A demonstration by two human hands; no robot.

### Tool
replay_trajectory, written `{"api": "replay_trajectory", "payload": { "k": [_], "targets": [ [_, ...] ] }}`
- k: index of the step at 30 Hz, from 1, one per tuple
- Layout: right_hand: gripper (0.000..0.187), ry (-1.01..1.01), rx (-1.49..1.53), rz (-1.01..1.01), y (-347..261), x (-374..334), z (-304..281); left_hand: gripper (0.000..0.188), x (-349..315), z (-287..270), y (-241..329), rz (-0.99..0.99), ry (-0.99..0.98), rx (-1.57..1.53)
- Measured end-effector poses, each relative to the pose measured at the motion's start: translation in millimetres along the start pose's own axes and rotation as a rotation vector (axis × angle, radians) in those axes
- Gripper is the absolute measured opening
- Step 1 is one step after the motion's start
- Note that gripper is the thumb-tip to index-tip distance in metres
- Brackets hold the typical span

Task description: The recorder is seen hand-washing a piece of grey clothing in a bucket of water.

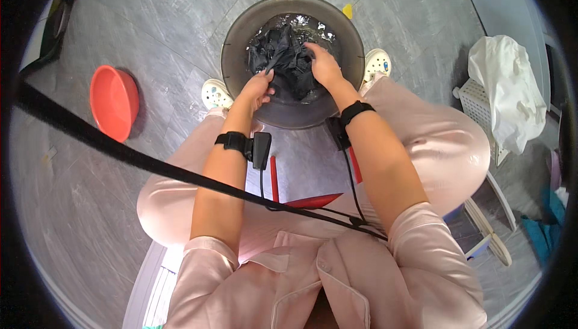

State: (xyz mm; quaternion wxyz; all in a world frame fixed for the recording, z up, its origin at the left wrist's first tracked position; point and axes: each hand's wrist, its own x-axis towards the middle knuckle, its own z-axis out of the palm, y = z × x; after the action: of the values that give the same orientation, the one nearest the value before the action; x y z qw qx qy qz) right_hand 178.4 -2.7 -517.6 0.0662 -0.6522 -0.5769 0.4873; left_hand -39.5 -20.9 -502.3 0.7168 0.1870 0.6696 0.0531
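A dark basin (pixel 235 25) stands on the floor between my feet, with water in its bottom. Wet black cloth (pixel 280 52) lies bunched in it, partly under the water; what kind of garment it is, I cannot make out. At the basin's near left side, my left hand (pixel 260 90) pinches a twisted fold of the cloth between thumb and fingers. On the right, my right hand (pixel 324 64) grips the cloth's edge, its lower fingers hidden behind the hand and the fabric.
A red plastic tub (pixel 114 103) sits on the grey floor to the left. To the right, a white plastic bag (pixel 509 91) rests over a perforated white basket (pixel 475 103). A black strap (pixel 150 169) crosses the view. My shoes (pixel 215 94) flank the basin.
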Motion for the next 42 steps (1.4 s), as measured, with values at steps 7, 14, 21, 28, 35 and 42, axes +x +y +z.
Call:
{"api": "replay_trajectory", "payload": {
  "k": [7,14,21,28,35,42],
  "targets": [
    [0.048,0.234,0.274,-0.217,-78.4,-62.9,9.1,0.036,-49.9,11.1,2.8,-0.278,-0.310,-1.126],
    [0.046,0.249,0.469,-0.353,-108.8,-108.3,63.3,0.030,-46.7,19.2,-15.0,0.103,-0.292,-1.027],
    [0.027,0.192,0.892,-0.236,-93.3,-87.7,50.2,0.032,-40.5,16.6,-3.9,-0.082,-0.515,-1.312],
    [0.029,-0.079,1.775,0.100,-44.5,-67.8,4.5,0.043,-50.5,15.7,21.2,-0.180,0.145,-0.773],
    [0.029,-0.097,1.679,0.198,-25.3,-15.7,-11.4,0.097,-15.7,24.7,1.6,0.725,0.812,1.112],
    [0.023,0.198,0.265,0.107,9.4,42.2,31.4,0.116,18.5,19.8,5.9,0.462,0.441,1.417]
  ]
}}
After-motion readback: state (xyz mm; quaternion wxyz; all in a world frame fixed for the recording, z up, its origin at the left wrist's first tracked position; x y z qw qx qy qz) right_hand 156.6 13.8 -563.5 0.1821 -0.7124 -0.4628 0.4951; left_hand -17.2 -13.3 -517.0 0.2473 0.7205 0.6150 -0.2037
